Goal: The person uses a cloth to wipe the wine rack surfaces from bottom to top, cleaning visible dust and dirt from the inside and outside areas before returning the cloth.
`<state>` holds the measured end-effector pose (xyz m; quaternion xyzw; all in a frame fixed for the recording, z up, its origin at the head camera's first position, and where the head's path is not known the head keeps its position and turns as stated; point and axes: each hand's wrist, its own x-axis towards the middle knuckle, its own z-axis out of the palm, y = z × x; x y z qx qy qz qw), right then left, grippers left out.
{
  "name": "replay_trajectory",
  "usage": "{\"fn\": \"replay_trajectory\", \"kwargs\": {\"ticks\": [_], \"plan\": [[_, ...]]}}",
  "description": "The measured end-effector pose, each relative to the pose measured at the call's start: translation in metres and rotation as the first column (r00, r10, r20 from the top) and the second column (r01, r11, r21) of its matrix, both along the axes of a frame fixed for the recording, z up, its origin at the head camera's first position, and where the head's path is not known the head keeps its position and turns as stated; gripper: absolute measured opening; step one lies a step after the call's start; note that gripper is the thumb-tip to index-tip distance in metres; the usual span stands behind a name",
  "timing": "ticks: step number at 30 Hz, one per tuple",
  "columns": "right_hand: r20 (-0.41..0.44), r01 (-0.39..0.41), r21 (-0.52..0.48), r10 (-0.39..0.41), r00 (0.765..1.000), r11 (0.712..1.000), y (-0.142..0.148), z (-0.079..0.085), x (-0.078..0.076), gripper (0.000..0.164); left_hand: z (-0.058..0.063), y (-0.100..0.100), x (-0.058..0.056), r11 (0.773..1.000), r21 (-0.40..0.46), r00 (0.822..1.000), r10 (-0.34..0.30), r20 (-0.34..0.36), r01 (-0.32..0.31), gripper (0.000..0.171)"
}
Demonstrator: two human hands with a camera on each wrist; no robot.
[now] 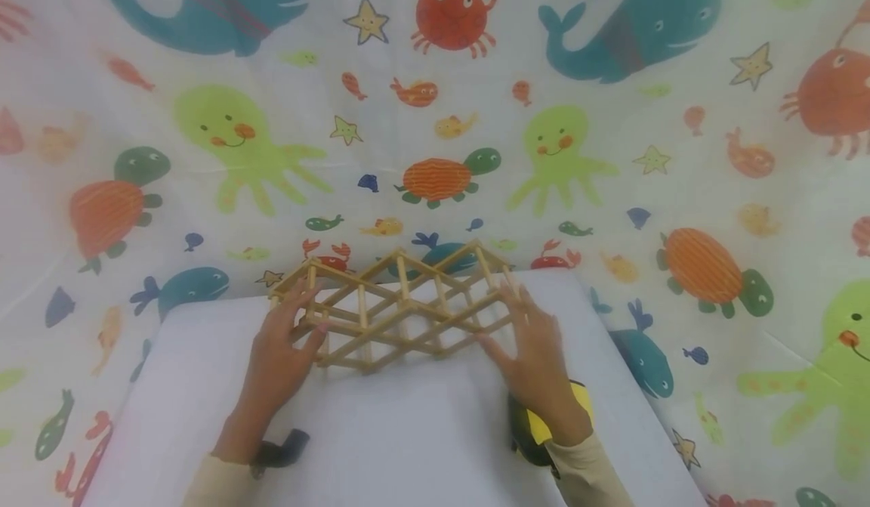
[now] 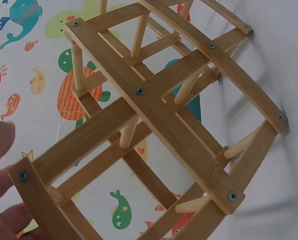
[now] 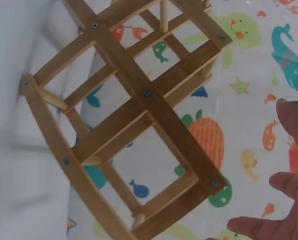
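Note:
A folding wooden lattice rack (image 1: 401,307) of crossed slats and round dowels stands spread out on the white table. In the head view my left hand (image 1: 282,348) is at its left end, fingers and thumb loosely spread. The left wrist view has those fingers (image 2: 13,220) beside the end slat, partly hidden by it, while the thumb (image 2: 1,137) is apart from the wood. My right hand (image 1: 533,352) is at the rack's right end. Its fingers (image 3: 286,185) are spread and apart from the slats in the right wrist view.
The white table (image 1: 408,431) extends in front of the rack. A black-and-yellow object (image 1: 526,431) lies under my right wrist, and a black piece (image 1: 285,450) is by my left wrist. A sheet (image 1: 381,137) printed with sea animals hangs behind the table and along its sides.

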<state>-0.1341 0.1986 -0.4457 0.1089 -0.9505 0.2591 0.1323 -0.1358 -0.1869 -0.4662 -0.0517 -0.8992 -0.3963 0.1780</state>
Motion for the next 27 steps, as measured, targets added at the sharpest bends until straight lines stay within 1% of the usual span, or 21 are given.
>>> {"fn": "replay_trajectory", "kwargs": {"ticks": [4,10,13,17,21,27], "plan": [[0.025,0.02,-0.039,-0.019,0.999,0.999,0.007,-0.005,0.004,0.085,-0.003,-0.005,-0.001,0.999,0.028,1.0,0.023,-0.001,-0.023,0.055],[0.057,0.04,-0.097,-0.035,0.998,0.994,0.021,-0.02,0.011,0.081,-0.006,-0.011,0.0,0.993,0.102,0.998,0.048,0.05,-0.053,0.048],[0.094,0.072,-0.113,-0.062,0.994,0.991,0.029,-0.029,0.015,0.081,-0.008,-0.012,0.001,0.99,0.132,0.997,0.04,0.073,-0.049,0.046],[0.137,0.117,-0.126,-0.1,0.986,0.985,0.04,-0.04,0.021,0.081,-0.014,-0.016,-0.001,0.983,0.181,0.997,0.012,0.071,-0.024,0.044],[0.181,0.153,-0.153,-0.124,0.976,0.976,0.049,-0.046,0.026,0.077,-0.018,-0.018,-0.002,0.979,0.203,0.997,-0.012,0.07,-0.002,0.042],[0.267,0.25,-0.194,-0.194,0.944,0.949,0.062,-0.058,0.032,0.074,-0.017,-0.018,-0.004,0.973,0.23,0.994,-0.036,0.1,0.012,0.043]]}}
